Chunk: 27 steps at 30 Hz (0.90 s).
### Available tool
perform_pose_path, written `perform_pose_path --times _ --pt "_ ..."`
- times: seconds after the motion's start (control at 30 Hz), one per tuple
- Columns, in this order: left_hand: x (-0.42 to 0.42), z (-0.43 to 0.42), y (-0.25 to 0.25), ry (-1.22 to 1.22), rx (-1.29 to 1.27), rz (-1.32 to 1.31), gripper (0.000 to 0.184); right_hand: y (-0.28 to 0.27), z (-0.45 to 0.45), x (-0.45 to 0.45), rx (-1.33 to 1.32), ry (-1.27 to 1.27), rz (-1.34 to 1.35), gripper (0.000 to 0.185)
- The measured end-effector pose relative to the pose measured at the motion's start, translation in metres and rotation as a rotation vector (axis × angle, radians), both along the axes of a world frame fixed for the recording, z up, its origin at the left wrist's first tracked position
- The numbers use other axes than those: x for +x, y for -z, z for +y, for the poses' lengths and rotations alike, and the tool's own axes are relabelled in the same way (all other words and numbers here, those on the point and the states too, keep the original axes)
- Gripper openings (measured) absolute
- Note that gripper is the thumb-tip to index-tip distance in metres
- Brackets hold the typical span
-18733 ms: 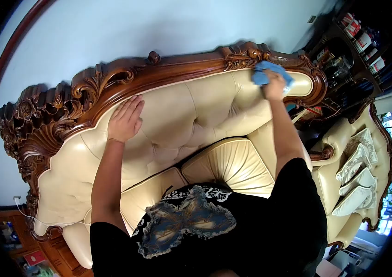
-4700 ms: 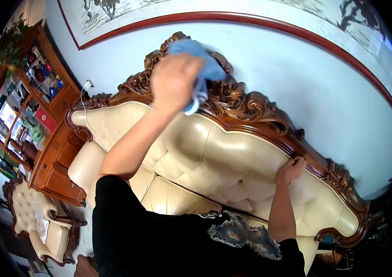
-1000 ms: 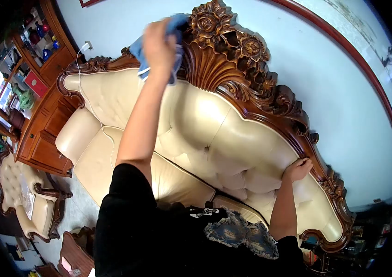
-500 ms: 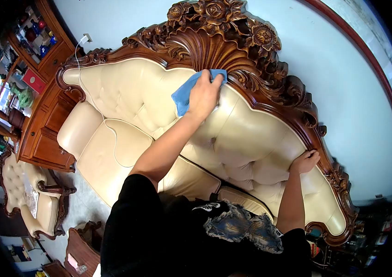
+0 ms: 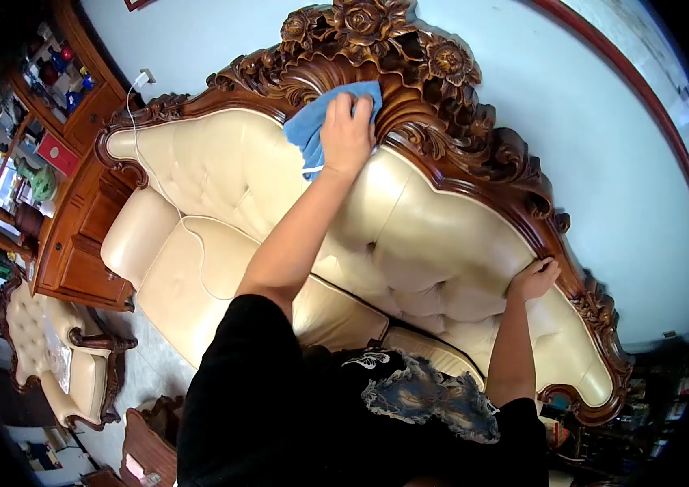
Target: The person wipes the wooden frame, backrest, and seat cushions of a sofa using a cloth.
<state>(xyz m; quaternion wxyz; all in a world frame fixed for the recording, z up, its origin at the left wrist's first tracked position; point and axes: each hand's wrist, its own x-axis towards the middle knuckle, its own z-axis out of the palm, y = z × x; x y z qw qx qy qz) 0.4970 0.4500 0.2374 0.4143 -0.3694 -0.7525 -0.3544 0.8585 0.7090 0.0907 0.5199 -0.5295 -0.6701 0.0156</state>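
Observation:
A blue cloth (image 5: 305,134) is bunched under my left hand (image 5: 347,134), whose fingers are curled on it. It lies against the shell-shaped carving (image 5: 397,85) at the top middle of the sofa back, its lower part over the edge of the cream tufted leather (image 5: 397,199). Further right, my right hand (image 5: 534,280) has its fingers curled at the brown wooden frame (image 5: 551,243) along the sofa back's edge. The fingertips there are partly hidden.
A white cable (image 5: 170,199) runs from a wall socket (image 5: 144,78) down across the sofa seat (image 5: 190,260). At left stand a wooden cabinet (image 5: 84,235) and a matching armchair (image 5: 76,357). A small brown table (image 5: 149,442) stands at the lower left.
My left hand has moved up and slightly left with the blue cloth, further onto the carved wood. My right hand stays at the frame. The view has shifted slightly.

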Motion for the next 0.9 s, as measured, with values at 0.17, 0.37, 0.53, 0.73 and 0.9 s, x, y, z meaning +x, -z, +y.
perform_pose_path --times 0.17,0.37,0.53,0.73,0.9 --pt "0.008 -0.063 0.083 0.084 -0.437 -0.151 0.039 0.000 0.000 0.003 -0.001 -0.011 -0.024 0.012" --pt "-0.057 -0.158 0.091 -0.248 0.180 -0.259 0.032 0.002 0.002 0.003 -0.001 -0.006 0.000 0.011" --pt "-0.082 -0.164 -0.010 -0.294 0.415 0.052 0.030 0.005 0.006 0.005 -0.012 -0.003 -0.027 0.018" --pt "-0.114 -0.088 0.063 -0.359 0.020 -0.464 0.063 0.006 0.007 0.005 -0.003 -0.010 -0.021 0.010" --pt "-0.133 -0.090 0.103 -0.636 0.155 -0.609 0.073 0.001 0.004 0.001 0.027 0.000 0.002 0.008"
